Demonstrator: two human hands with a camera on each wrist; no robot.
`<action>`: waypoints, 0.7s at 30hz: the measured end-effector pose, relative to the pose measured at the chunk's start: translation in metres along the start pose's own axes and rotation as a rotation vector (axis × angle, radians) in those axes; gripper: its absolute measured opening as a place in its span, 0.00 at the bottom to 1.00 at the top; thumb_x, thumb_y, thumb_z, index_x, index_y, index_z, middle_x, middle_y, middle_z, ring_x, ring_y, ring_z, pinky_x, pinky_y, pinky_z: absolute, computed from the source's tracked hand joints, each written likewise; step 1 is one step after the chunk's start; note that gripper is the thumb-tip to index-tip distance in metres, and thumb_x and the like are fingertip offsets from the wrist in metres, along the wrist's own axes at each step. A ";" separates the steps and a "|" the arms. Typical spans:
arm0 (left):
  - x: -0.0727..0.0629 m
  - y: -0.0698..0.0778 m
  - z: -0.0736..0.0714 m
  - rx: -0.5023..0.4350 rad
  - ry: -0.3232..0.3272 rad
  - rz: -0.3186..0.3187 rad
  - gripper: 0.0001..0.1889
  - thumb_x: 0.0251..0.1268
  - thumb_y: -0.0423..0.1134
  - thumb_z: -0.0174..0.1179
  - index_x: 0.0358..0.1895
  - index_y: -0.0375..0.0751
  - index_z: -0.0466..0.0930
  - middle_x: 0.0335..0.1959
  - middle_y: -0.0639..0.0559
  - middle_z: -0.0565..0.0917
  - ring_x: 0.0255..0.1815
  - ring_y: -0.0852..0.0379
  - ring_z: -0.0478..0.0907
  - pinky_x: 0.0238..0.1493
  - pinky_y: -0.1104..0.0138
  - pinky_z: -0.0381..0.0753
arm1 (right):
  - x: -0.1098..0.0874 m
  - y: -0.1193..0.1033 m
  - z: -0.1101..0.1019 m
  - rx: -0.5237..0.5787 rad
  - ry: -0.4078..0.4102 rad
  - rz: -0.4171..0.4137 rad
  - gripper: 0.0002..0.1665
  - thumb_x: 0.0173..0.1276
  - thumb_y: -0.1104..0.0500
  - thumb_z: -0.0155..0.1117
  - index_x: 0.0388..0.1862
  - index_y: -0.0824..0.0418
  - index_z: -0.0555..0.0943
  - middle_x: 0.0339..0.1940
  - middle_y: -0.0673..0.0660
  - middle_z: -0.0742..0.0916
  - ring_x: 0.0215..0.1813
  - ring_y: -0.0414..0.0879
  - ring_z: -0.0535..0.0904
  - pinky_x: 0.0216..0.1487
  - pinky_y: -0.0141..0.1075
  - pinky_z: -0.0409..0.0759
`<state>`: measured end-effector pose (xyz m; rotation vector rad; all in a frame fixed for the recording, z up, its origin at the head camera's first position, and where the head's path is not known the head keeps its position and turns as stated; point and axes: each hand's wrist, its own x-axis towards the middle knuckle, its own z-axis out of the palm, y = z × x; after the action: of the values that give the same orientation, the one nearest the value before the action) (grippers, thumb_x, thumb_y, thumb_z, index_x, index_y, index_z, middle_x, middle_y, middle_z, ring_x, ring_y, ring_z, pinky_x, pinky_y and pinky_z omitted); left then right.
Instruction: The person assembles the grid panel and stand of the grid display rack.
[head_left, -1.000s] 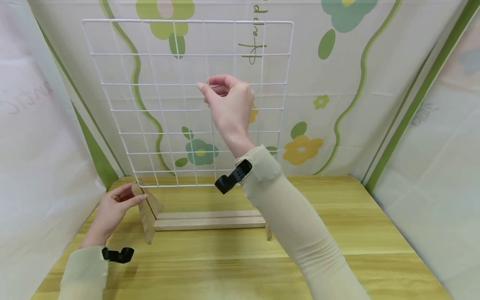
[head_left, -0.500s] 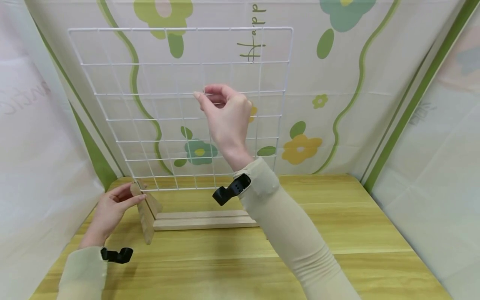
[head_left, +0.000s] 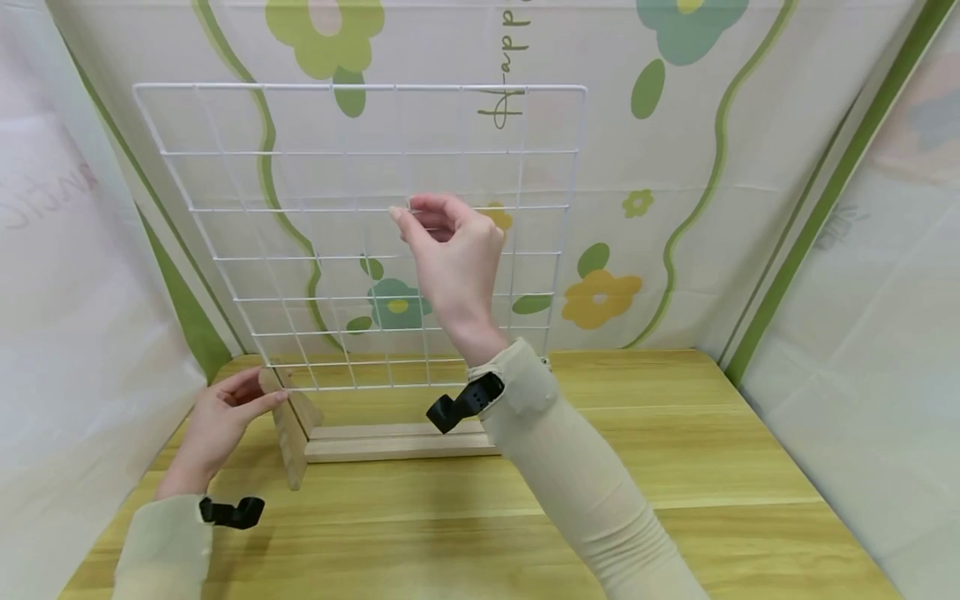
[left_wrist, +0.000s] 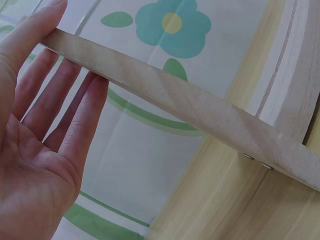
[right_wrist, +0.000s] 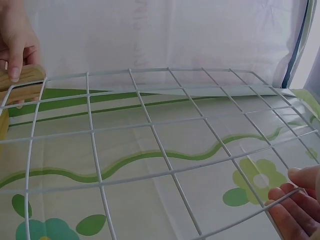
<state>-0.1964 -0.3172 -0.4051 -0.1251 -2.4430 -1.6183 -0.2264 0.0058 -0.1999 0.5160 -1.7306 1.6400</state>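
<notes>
In the head view my right hand (head_left: 457, 262) pinches a white wire grid panel (head_left: 337, 210) by its wires, near the middle. The panel stands upright, its lower edge above the crossbar (head_left: 397, 447) of a pale wooden stand. My left hand (head_left: 217, 425) holds the top of the stand's left side piece (head_left: 287, 437), thumb on one face, fingers behind. The left wrist view shows this slanted side piece (left_wrist: 175, 95) with two metal fasteners. The panel's lower left corner meets the side piece's top; whether it sits in the slot, I cannot tell. My right forearm hides the stand's right end.
The stand rests on a wood-grain table (head_left: 420, 533). A flower-printed cloth (head_left: 600, 167) hangs behind, close to the panel, and pale cloth walls (head_left: 90, 275) flank both sides. Each wrist wears a black strap with a camera, such as the left strap (head_left: 232, 512).
My right hand has moved down with the wire grid panel, whose lower edge is now nearer the crossbar. My left hand stays on the side piece.
</notes>
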 end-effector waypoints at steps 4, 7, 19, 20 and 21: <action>0.000 -0.001 -0.001 0.001 -0.001 -0.010 0.33 0.71 0.42 0.68 0.72 0.29 0.68 0.47 0.68 0.82 0.49 0.70 0.78 0.45 0.79 0.77 | -0.005 0.005 0.000 0.007 0.002 -0.029 0.10 0.65 0.60 0.77 0.40 0.65 0.88 0.31 0.50 0.90 0.30 0.37 0.86 0.34 0.34 0.85; 0.000 -0.002 -0.002 0.004 0.001 -0.015 0.34 0.71 0.41 0.68 0.73 0.28 0.66 0.47 0.69 0.81 0.49 0.70 0.77 0.45 0.79 0.77 | -0.008 0.007 -0.001 0.017 0.008 -0.021 0.10 0.64 0.60 0.78 0.40 0.65 0.88 0.31 0.51 0.90 0.30 0.38 0.86 0.34 0.34 0.85; -0.001 -0.004 -0.003 0.014 0.009 -0.018 0.37 0.71 0.41 0.68 0.74 0.26 0.63 0.48 0.71 0.80 0.49 0.72 0.76 0.45 0.80 0.76 | -0.020 0.014 -0.004 0.066 -0.010 0.047 0.09 0.65 0.61 0.77 0.41 0.65 0.88 0.31 0.52 0.90 0.32 0.41 0.87 0.36 0.35 0.86; -0.001 -0.004 -0.003 0.012 0.009 -0.018 0.36 0.71 0.41 0.68 0.74 0.26 0.63 0.48 0.71 0.80 0.49 0.72 0.76 0.45 0.80 0.76 | -0.021 0.015 -0.004 0.068 -0.015 0.046 0.09 0.65 0.61 0.77 0.41 0.65 0.88 0.31 0.52 0.90 0.32 0.42 0.87 0.36 0.35 0.86; -0.001 -0.004 -0.002 0.008 0.008 -0.017 0.36 0.71 0.41 0.68 0.74 0.26 0.64 0.48 0.70 0.80 0.49 0.71 0.76 0.45 0.80 0.76 | -0.022 0.016 -0.004 0.067 -0.019 0.045 0.09 0.65 0.61 0.77 0.41 0.65 0.88 0.31 0.52 0.90 0.32 0.41 0.87 0.36 0.35 0.86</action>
<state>-0.1962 -0.3208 -0.4075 -0.0964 -2.4504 -1.6124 -0.2212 0.0075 -0.2269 0.5295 -1.7164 1.7350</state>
